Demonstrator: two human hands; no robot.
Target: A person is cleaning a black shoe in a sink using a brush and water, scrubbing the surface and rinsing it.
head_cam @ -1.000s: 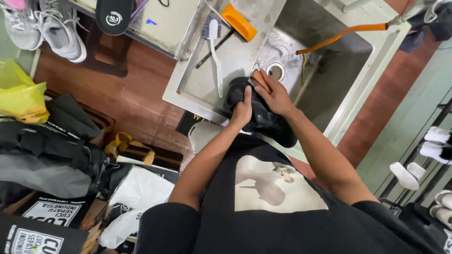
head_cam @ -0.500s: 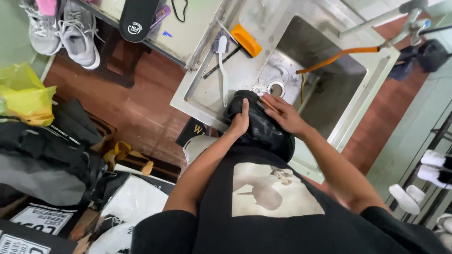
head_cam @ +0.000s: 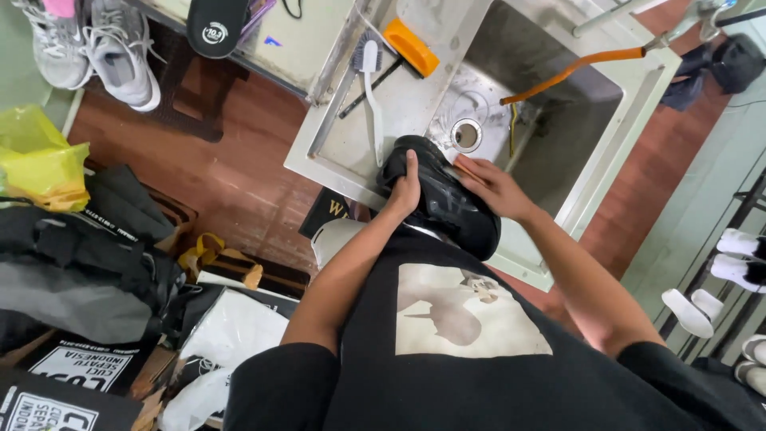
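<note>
The person stands at a steel sink point(head_cam: 638, 104) and holds a black shoe point(head_cam: 443, 203) over its near edge, the toe end reaching past the rim toward the drain point(head_cam: 467, 134) and the heel end hanging back against the person's black shirt; the left hand point(head_cam: 405, 191) grips the shoe's left side, fingers pressed together and curled over the upper; the right hand point(head_cam: 493, 185) lies on the shoe's right side, fingers together and extended, and a tan edge shows under the fingertips, though it cannot be told whether that is a brush or a cloth; the shoe looks wet and glossy.

On the draining board just left of the shoe lies a white long-handled brush point(head_cam: 370, 88), bristles away from the person, its handle tip near the shoe's toe; beside it rests an orange brush point(head_cam: 411, 46); an orange hose point(head_cam: 570, 70) runs across the basin from the upper right.

On the brown floor at left sit a pair of grey sneakers point(head_cam: 100, 48), a yellow plastic bag point(head_cam: 40, 164) and a heap of dark bags point(head_cam: 88, 255); white shoes point(head_cam: 738, 247) stand on a rack at the right edge.
</note>
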